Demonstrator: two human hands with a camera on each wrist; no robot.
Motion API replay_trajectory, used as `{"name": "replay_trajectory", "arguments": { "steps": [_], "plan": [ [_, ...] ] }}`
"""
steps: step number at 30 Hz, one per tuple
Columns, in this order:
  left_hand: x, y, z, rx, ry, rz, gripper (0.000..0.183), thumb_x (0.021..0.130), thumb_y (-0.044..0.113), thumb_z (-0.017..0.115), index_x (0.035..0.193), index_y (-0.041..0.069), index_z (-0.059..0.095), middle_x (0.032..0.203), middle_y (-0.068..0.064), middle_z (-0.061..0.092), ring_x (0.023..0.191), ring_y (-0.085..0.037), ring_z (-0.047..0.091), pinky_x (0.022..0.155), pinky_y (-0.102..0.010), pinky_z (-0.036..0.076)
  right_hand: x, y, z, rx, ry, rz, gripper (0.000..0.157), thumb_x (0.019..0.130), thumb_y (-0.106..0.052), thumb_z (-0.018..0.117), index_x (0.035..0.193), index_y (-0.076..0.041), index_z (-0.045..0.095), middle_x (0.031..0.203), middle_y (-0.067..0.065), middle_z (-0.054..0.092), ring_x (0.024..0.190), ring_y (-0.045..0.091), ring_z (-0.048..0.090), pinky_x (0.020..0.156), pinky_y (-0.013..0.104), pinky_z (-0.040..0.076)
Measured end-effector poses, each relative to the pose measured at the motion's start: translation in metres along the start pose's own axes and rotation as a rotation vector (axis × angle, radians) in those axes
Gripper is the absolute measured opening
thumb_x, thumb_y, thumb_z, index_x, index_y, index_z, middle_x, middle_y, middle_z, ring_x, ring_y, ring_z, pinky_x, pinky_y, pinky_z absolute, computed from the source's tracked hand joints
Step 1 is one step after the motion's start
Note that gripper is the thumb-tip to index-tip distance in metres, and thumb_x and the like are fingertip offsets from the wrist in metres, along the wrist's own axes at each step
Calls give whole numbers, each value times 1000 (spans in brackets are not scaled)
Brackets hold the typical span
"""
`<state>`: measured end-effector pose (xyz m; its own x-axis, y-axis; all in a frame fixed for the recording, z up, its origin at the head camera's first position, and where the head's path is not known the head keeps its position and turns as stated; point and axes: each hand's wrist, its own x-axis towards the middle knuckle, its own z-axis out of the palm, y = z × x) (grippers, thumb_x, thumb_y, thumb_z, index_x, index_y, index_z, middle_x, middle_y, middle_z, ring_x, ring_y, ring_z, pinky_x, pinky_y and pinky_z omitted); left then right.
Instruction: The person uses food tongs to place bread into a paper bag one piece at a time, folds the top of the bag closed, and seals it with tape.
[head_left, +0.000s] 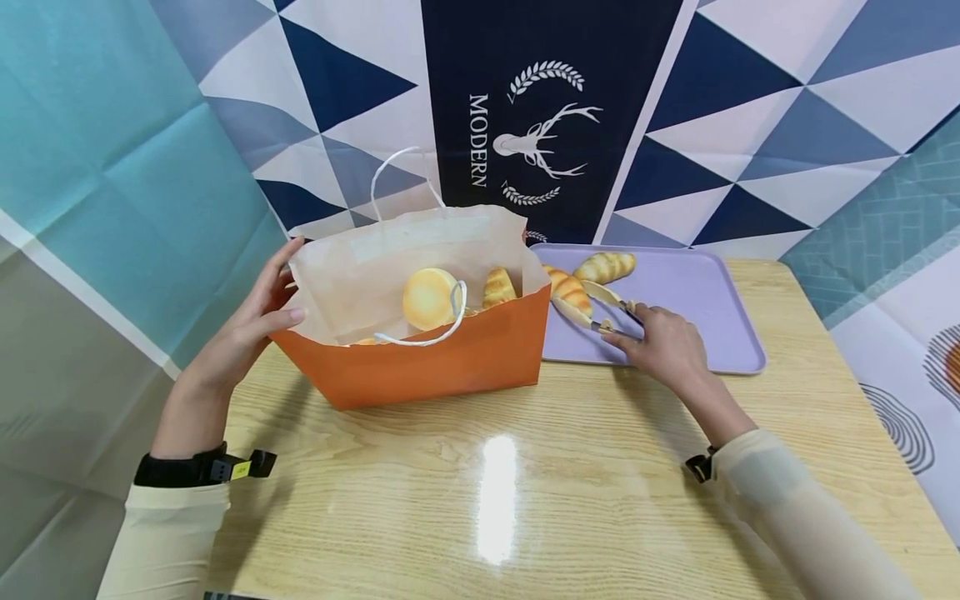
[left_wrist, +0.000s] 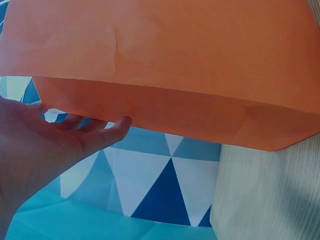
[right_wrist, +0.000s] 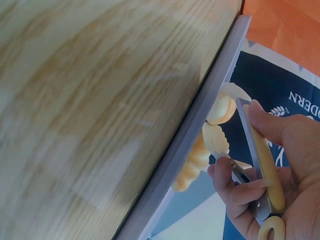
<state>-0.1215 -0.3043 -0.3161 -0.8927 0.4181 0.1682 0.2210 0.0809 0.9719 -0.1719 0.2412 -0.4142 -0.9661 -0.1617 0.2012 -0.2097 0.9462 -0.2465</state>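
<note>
An orange paper bag (head_left: 450, 367) with white string handles stands open on the table. Its left side is in my left hand (head_left: 242, 337), thumb over the rim and fingers along the outside. Inside the bag lie a round bun (head_left: 429, 298) and a ridged bread roll (head_left: 498, 287); other contents are mostly hidden by the front wall. My right hand (head_left: 671, 343) grips bread tongs (right_wrist: 269, 170) with cream-coloured tips. On the purple tray (head_left: 697, 292), those tips lie on either side of a brown-striped roll (head_left: 568, 287), partly hidden by the bag. A paler twisted roll (head_left: 604, 267) sits behind it.
The wooden table (head_left: 420, 483) carries both bag and tray, the tray close against the bag's right side. A patterned cloth (head_left: 360, 75) hangs behind them. Teal sheeting (head_left: 90, 150) borders the left side.
</note>
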Motion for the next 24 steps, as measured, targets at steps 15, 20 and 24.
{"name": "replay_trajectory", "arguments": {
  "steps": [15, 20, 24],
  "plan": [
    [1, 2, 2, 0, 6, -11, 74, 97, 7, 41, 160, 27, 6, 155, -16, 17, 134, -39, 22, 99, -42, 33, -4, 0, -6, 21, 44, -13, 54, 82, -48, 75, 100, 2, 66, 78, 21, 64, 64, 39, 57, 51, 56, 40],
    [1, 1, 2, 0, 6, -6, 74, 97, 7, 41, 160, 25, 5, 155, -17, 17, 133, -39, 23, 97, -37, 37, -2, -2, -18, 35, 67, -8, 55, 83, -49, 74, 104, 1, 67, 80, 22, 66, 66, 38, 57, 51, 56, 41],
    [1, 0, 2, -7, 3, 2, 74, 97, 6, 40, 160, 25, 5, 155, -17, 16, 133, -40, 22, 95, -33, 40, 0, -6, -31, 34, 93, -17, 59, 84, -51, 73, 112, 1, 67, 84, 24, 67, 68, 39, 59, 51, 56, 41]
  ]
}}
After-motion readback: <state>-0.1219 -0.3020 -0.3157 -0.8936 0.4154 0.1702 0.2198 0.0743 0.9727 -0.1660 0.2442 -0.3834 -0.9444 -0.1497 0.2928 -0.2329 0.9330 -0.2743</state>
